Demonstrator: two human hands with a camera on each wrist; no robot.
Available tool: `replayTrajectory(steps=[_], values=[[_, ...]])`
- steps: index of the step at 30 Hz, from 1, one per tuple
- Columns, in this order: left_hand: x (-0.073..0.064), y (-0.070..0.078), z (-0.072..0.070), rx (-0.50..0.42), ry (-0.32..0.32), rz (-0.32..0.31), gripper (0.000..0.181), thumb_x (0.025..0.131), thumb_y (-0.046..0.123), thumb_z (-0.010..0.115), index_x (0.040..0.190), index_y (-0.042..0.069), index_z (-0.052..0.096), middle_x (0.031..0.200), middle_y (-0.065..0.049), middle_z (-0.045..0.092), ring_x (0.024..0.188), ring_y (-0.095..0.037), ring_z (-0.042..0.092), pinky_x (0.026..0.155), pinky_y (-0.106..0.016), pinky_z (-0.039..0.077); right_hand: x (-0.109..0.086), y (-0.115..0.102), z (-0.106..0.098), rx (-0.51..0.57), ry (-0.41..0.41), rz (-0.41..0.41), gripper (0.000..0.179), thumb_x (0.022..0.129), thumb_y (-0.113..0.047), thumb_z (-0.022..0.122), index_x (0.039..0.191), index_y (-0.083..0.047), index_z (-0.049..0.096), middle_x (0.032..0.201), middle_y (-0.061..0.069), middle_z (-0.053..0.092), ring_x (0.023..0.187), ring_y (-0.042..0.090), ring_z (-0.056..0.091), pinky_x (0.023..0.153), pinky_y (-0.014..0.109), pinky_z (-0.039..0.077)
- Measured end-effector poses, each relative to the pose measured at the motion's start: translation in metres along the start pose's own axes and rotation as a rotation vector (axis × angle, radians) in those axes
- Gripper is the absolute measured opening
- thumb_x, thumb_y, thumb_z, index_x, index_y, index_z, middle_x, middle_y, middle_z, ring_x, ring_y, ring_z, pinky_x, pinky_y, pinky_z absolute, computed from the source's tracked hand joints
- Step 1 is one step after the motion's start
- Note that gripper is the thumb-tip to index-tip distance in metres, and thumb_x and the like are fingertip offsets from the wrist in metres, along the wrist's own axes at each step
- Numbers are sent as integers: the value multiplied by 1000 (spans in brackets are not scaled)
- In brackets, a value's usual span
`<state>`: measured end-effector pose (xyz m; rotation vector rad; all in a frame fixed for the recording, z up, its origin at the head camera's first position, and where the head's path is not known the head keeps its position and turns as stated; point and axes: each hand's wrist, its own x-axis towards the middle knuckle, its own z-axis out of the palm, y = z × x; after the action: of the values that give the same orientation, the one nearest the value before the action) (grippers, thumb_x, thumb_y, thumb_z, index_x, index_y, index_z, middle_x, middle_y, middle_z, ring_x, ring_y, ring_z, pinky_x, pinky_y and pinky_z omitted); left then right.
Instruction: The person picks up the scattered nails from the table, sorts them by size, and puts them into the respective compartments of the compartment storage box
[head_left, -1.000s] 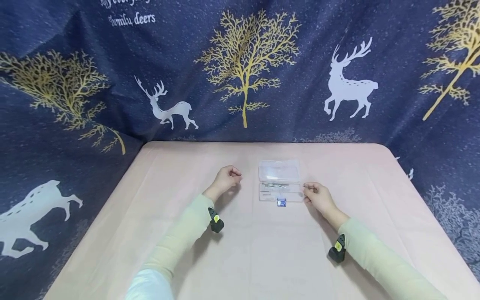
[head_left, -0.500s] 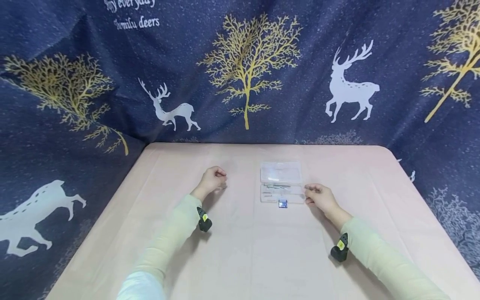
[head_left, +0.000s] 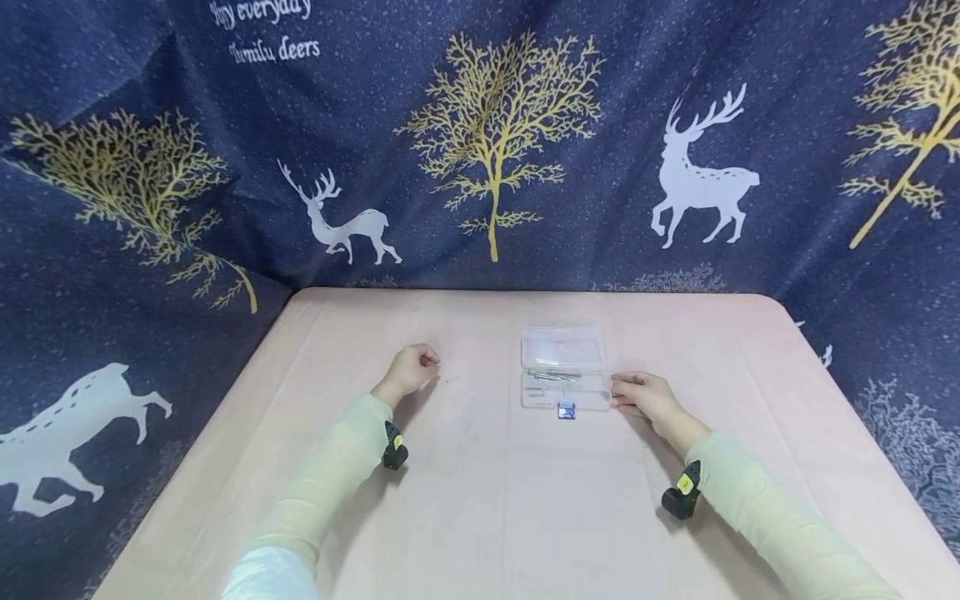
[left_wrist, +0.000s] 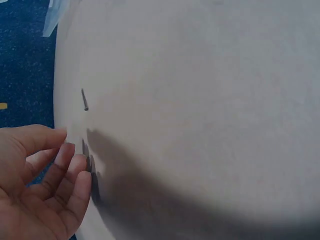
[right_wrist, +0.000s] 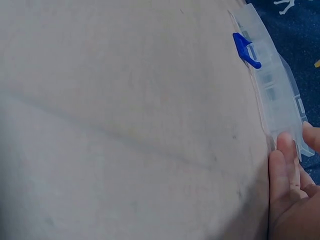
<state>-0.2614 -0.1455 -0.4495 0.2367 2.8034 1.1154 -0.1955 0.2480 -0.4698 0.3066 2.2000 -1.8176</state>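
A clear plastic box [head_left: 562,367] lies with its lid open at the middle of the pink table [head_left: 525,500]. Thin metal pins lie inside it and a blue latch [head_left: 566,410] sits on its near edge. My right hand [head_left: 626,392] pinches the box's right end; in the right wrist view its fingers [right_wrist: 284,150] lie against the box [right_wrist: 272,85] beyond the latch [right_wrist: 246,50]. My left hand [head_left: 420,367] rests on the table well to the left of the box, fingers loosely curled [left_wrist: 65,150] and holding nothing. A small dark nail [left_wrist: 84,99] lies just beyond its fingertips.
A dark blue cloth with deer and golden trees [head_left: 495,142] hangs behind and beside the table. Black wrist cameras [head_left: 393,450] sit on both pale green sleeves. The table's far edge [head_left: 525,292] meets the cloth.
My left hand has slid to the left and a little towards me, away from the box. My right hand has stayed at the box's right end.
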Motion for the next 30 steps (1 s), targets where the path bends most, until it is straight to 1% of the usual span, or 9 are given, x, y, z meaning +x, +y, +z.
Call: replayTrajectory(steps=[4,6,10,15,17,19,24,30], values=[[-1,1,4,34,-49,-1,10,82,0,62,92,-2,64,88,-13,63,83,-23,57,77,-34,52,1,1,-1,28,-6,4,56,93,-15,57,135,15,36,80,-9,64,67,0,63,69,15,56],[-2,1,5,45,-61,9,8,82,0,63,90,-2,64,85,-11,62,81,-21,56,75,-31,51,2,1,-1,39,-4,13,57,92,-15,59,135,15,37,80,-9,65,68,0,64,69,16,56],[-3,1,9,55,-89,9,5,82,-1,65,86,-2,64,82,-9,62,79,-19,55,73,-28,50,5,2,-1,44,-1,18,57,92,-16,60,134,15,37,79,-8,65,68,1,64,70,16,57],[0,2,12,57,-130,4,4,83,0,65,86,-2,64,82,-7,61,79,-17,54,74,-26,49,6,4,-2,50,10,19,57,91,-15,60,133,16,37,78,-8,64,68,0,64,70,16,57],[0,3,12,62,-134,12,4,83,-1,65,86,-2,64,83,-8,61,80,-18,55,75,-27,50,5,5,-2,57,10,18,57,91,-14,60,133,16,37,79,-8,64,68,1,64,70,16,57],[-1,3,12,83,-134,34,3,83,-1,64,86,-3,63,84,-9,62,81,-19,56,77,-30,51,4,4,-2,58,1,9,57,91,-14,60,133,17,36,80,-8,65,69,1,64,70,16,57],[-4,6,13,157,-134,88,4,83,0,63,84,-4,63,84,-10,63,80,-21,57,79,-34,52,2,3,-3,74,-14,5,58,90,-13,61,134,16,36,82,-8,66,69,2,65,70,16,56],[-6,9,15,234,-145,118,4,83,0,58,83,-2,62,83,-10,63,79,-21,56,80,-36,52,2,3,-3,65,-11,7,57,91,-12,60,134,16,36,82,-8,66,69,1,65,70,16,56]])
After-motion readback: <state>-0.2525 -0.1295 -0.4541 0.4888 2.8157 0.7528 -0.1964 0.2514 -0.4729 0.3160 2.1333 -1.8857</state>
